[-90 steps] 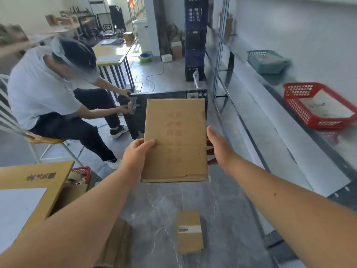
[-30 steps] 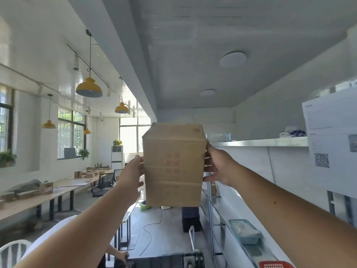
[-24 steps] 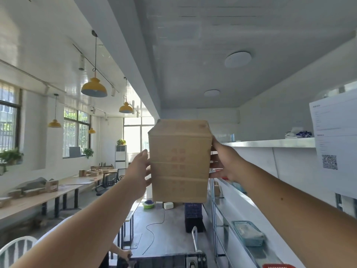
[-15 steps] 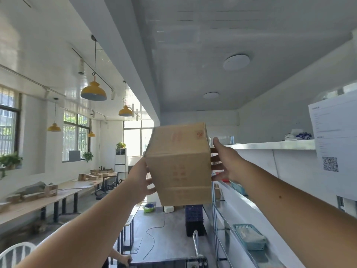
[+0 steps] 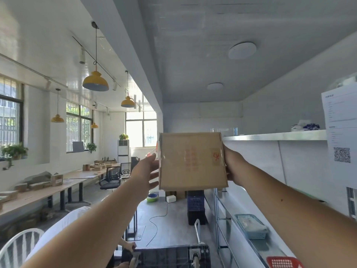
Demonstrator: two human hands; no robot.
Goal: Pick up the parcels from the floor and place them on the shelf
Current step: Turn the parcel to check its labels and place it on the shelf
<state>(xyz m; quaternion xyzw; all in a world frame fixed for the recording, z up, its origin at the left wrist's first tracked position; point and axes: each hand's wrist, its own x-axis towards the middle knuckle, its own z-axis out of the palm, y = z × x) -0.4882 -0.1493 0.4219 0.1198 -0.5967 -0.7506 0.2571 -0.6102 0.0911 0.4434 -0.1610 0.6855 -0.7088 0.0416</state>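
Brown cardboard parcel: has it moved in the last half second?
Yes. The brown cardboard parcel has shifted right: its upper right corner now reaches the end of the silvery metal top shelf, where a gap showed before.

Parcel [image 5: 193, 161], broad cardboard face toward camera: column of red printed characters [image 5: 190, 158] down the middle, faded and blurred, not legible; red handwritten mark [image 5: 216, 156] near the right edge of the same face, a loose scrawl of two or three strokes, not deciphered. White paper sheet [image 5: 340, 113] at far right, overlapping the front edge of the upper shelf [image 5: 274, 135]: short heading line at top left, several lines of small grey print beneath, a second short heading lower down, all too small to read; black QR code [image 5: 342, 155] on the lower part of the same sheet, pattern seen, content not resolved. Nothing legible as words or numbers.
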